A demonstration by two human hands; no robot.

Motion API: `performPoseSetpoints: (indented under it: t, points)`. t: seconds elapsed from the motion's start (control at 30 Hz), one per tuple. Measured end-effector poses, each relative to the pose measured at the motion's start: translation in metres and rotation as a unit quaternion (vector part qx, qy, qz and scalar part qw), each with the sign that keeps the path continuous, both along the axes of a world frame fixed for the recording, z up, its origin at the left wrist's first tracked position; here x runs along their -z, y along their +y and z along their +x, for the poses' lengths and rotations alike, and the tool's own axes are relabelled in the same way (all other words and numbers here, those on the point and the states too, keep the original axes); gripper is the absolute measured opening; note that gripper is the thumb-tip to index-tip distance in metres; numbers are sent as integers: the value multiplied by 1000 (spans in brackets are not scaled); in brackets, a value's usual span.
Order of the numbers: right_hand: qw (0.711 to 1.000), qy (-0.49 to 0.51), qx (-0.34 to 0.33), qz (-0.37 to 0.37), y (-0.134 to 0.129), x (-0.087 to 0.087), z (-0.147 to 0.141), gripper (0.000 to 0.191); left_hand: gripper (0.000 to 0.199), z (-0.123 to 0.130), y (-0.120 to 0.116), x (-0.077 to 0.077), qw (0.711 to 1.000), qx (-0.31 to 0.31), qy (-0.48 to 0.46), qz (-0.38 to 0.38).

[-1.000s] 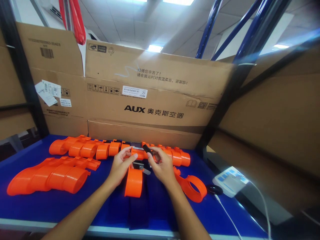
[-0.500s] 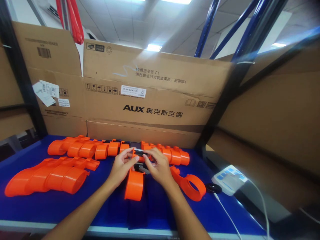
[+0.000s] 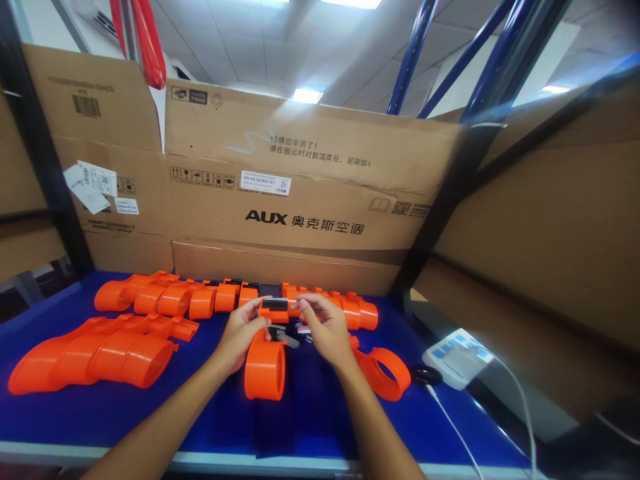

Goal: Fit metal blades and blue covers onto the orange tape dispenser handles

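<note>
A blue worktop is filling the foreground. Straight ahead at 12 o'clock, an orange ring is showing just below the left hand, which is gripping an orange piece bearing a dark strip. The right hand is holding thumb and fingertips close by the strip's end; whether it is gripping anything cannot be told. Nested orange parts are lying at 10 o'clock, an orange loop and white device at 2. Beyond, orange rings are lining up before printed cardboard.
</note>
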State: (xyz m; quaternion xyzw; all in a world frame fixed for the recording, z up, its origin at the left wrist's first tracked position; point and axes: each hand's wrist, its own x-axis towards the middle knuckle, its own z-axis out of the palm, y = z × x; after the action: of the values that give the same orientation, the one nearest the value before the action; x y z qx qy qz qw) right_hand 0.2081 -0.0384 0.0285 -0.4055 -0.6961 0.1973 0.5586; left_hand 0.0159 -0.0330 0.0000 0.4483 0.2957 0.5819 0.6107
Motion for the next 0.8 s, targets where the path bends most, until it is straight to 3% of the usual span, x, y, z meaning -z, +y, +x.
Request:
performPoseSetpoints:
  t: [0.1,0.3,0.53,0.67,0.8]
  points:
    - [998,-25,62,-15,7,-1,12,27,58,-4,3,1,1000,-13,1,-10]
    - [951,-255,142,-102,15,3,41,15,57,-4,4,0,999,-51,12,-13]
    - [933,-310,27,-179,10,5,51,21,55,-3,2,0,998,-49,26,4]
    - [937,-298,-49,-173,13,7,51,17,54,-3,3,2,998,-46,33,20]
    - [936,-307,-74,-155,16,9,48,19,53,-3,4,3,998,-46,41,30]
